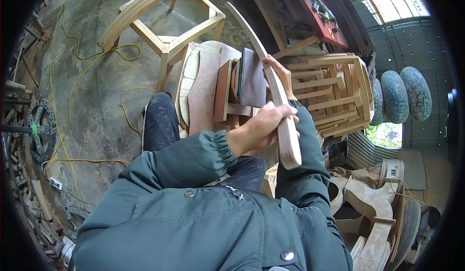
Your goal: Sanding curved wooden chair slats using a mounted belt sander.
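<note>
A long, curved strip of layered wood (pixel 289 142) slants across in front of me, from the far middle down toward my lap. My left hand (pixel 261 128) is closed around its near part, thumb on top. Farther up, my right hand (pixel 281 75) grips the same strip from its right side; the wood hides part of those fingers. Just left of the strip stands an upright dark grey flat pad (pixel 253 79), backed by a brown wooden board (pixel 222 92). I cannot tell whether the strip touches the pad.
Beyond my left knee stands a wooden frame with a curved rail (pixel 155 2). A yellow cord (pixel 87 160) winds over the concrete floor. Slatted wooden frames (pixel 334 92) are stacked at right, below a red table (pixel 322 14) with tools. Pale carved wooden pieces (pixel 370 198) lie near right.
</note>
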`<state>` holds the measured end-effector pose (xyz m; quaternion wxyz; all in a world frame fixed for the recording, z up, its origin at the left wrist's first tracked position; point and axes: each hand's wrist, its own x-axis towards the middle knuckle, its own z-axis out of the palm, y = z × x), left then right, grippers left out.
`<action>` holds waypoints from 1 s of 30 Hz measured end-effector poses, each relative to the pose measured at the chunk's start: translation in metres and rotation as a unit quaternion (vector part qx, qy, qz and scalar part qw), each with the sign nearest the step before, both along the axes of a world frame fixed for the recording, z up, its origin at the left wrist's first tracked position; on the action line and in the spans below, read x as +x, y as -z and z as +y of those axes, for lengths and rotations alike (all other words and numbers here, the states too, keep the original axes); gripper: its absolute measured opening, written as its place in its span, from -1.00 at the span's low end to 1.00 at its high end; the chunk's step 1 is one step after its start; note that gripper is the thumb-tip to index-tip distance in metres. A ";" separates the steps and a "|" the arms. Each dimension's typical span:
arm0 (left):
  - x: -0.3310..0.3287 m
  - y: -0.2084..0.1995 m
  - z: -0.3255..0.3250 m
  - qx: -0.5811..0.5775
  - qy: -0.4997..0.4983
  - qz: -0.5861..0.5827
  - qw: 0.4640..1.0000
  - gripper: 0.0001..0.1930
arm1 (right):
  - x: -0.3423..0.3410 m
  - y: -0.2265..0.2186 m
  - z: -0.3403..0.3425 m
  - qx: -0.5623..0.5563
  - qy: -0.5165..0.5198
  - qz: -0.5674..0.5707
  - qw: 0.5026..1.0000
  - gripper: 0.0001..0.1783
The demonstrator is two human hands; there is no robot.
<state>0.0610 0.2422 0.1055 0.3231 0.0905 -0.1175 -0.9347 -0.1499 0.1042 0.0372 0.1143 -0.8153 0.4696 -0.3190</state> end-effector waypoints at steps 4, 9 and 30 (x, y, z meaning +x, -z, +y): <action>-0.008 0.018 -0.017 0.027 -0.056 -0.081 0.995 -0.71 | 0.003 -0.011 0.011 0.148 0.122 -0.028 0.981 -0.45; -0.014 0.007 0.022 -0.024 -0.060 -0.172 0.983 -0.61 | -0.004 -0.041 0.047 0.497 0.197 -0.461 0.709 -0.54; 0.049 0.130 0.128 -0.064 0.129 -0.196 0.970 -0.63 | 0.041 -0.102 0.455 0.455 0.376 -0.396 0.704 0.06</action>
